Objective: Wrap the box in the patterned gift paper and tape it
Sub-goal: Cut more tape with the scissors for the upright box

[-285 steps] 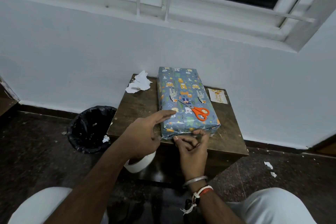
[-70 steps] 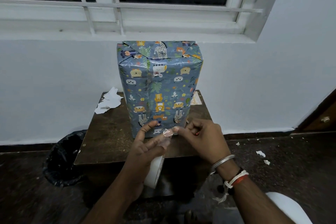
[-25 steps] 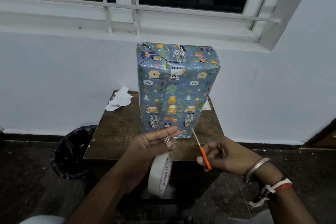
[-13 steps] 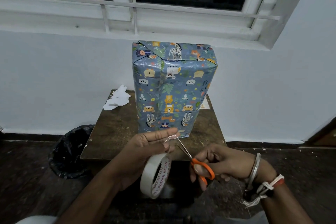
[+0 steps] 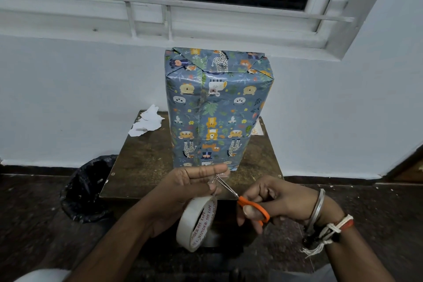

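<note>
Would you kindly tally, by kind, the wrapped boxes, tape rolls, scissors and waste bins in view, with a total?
Wrapped box: 1
Tape roll: 1
Scissors: 1
Waste bin: 1
Total: 4

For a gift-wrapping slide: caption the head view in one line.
Left hand holds the tape roll while the right hand cuts a strip with orange scissors, wrapped box upright behind.

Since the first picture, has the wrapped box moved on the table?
Yes. The wrapped box lay flat then; now it stands on end on the table, right of the torn paper scraps.
</note>
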A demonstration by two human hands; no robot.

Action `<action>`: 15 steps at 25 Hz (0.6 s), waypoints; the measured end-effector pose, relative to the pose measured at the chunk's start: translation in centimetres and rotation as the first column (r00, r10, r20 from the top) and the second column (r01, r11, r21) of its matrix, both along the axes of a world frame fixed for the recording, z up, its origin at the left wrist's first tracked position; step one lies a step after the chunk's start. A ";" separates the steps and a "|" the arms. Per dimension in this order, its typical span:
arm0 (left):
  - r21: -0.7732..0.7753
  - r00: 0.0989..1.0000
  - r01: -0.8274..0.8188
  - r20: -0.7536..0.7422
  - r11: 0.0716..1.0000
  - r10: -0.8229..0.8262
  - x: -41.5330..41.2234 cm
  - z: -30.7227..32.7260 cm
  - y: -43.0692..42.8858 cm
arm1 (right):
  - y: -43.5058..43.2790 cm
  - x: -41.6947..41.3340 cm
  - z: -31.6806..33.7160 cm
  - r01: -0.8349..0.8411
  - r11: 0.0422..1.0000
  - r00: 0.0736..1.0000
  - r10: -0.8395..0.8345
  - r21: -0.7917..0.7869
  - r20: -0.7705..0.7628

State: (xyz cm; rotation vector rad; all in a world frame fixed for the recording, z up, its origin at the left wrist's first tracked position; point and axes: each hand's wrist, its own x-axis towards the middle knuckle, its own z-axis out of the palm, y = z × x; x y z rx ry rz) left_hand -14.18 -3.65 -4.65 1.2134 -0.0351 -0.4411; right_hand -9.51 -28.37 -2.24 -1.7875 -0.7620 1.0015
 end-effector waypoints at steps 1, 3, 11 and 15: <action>0.002 1.000 0.001 0.000 1.000 -0.001 0.0 -0.1 0.0 | 0.0 0.0 0.0 0.004 1.000 1.000 -0.004 0.001 0.004; 0.010 1.000 -0.001 -0.003 1.000 0.001 0.1 -0.2 -0.2 | 0.0 0.0 -0.1 0.012 1.000 1.000 -0.012 -0.002 0.018; 0.025 1.000 0.027 -0.001 0.999 -0.027 0.2 -0.5 0.2 | -0.2 0.4 -0.4 0.006 1.000 1.000 -0.006 -0.018 0.027; 0.010 0.999 0.052 0.017 0.999 -0.052 0.4 -0.7 0.3 | -0.3 0.5 -0.5 -0.003 1.000 1.000 0.003 -0.006 0.020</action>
